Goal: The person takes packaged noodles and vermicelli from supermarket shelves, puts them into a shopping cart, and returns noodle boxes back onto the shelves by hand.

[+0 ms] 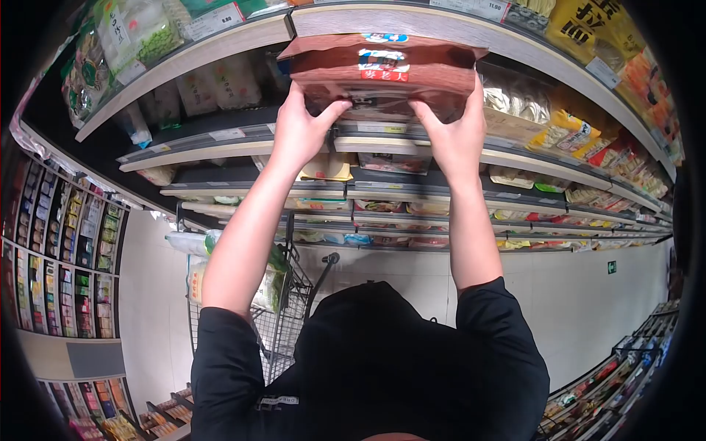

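A large reddish-brown food package with a blue-and-white logo and a red label is held up at shelf height. My left hand grips its left side, the thumb lying across the near face. At the opposite side my right hand holds it the same way. The fingers behind the package are hidden. The exact food inside cannot be made out. Just beneath the package runs a shelf edge with price tags.
Shelves above carry a clear bag with green contents and a yellow bag. More yellow packs line the shelf at right. A wire shopping cart with bagged goods stands by my left arm. Another stocked rack is far left.
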